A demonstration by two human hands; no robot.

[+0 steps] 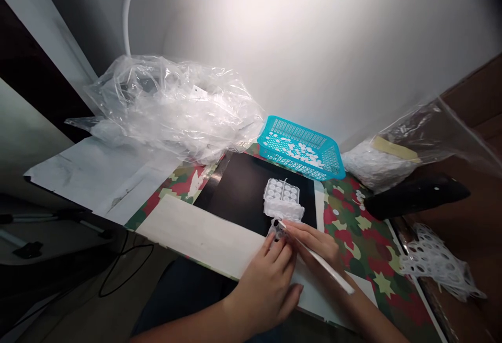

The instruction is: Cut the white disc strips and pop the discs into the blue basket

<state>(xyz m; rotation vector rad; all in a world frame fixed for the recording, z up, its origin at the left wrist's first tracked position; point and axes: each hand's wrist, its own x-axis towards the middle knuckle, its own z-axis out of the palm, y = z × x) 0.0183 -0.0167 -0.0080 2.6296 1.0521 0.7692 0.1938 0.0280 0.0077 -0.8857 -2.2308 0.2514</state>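
Note:
My left hand [269, 280] has its fingers bent down onto a small translucent plastic piece with round cells [279, 233], pinning it at the near edge of the black mat [243, 191]. A long, slender white pen-like stick [327, 265] is in my right hand [316, 242]. Its tip is at the plastic piece, close to my left fingertips; whether it touches cannot be made out. Just beyond my fingers, a white plastic sheet of round discs on a frame [281, 190] lies on the mat, with a crumpled translucent strip [283, 209] along its near side.
Behind the mat stands a turquoise basket [337, 162] with loose white discs. A large clear plastic bag [176, 107] is at the left. On the right are a bag of white pieces [376, 168], a black object [418, 196] and empty white frames [441, 259].

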